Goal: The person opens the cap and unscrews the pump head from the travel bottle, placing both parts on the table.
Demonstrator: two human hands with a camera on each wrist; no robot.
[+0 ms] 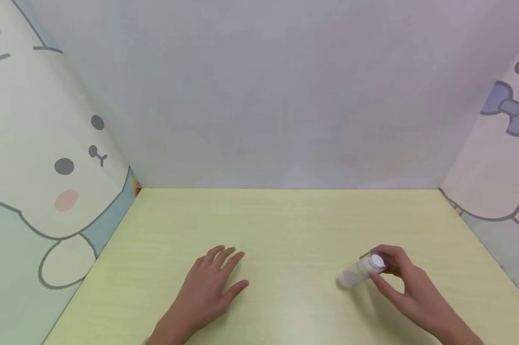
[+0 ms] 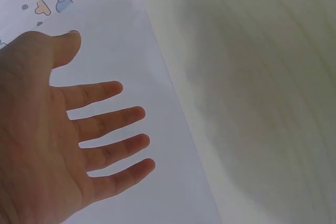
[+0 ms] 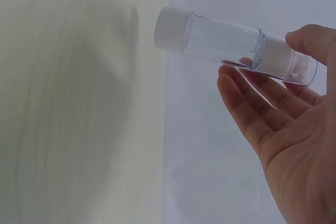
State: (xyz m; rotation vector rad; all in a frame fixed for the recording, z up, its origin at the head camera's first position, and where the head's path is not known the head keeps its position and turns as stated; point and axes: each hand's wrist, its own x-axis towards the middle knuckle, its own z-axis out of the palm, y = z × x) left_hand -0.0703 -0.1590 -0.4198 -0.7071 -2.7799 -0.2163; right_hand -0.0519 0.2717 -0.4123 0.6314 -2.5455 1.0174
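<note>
In the head view my right hand [image 1: 408, 282] grips a small clear cylindrical bottle [image 1: 357, 274] by its upper end, thumb on one side and fingers on the other. The bottle is tilted, its lower end pointing left toward the tabletop; whether it touches the surface I cannot tell. Seen from the right wrist, the bottle [image 3: 223, 38] has a white lower end, a see-through middle and a white part inside a clear upper end. My left hand [image 1: 203, 290] holds nothing over the left half of the table, palm down, fingers spread. The left wrist view shows that hand [image 2: 47, 129] with fingers extended.
A pale yellow wood-grain tabletop [image 1: 285, 225] lies under both hands. Behind it rises a plain grey-white wall [image 1: 259, 96]. Panels with cartoon animals flank it, one at the left [image 1: 48, 124] and another at the right [image 1: 492, 163].
</note>
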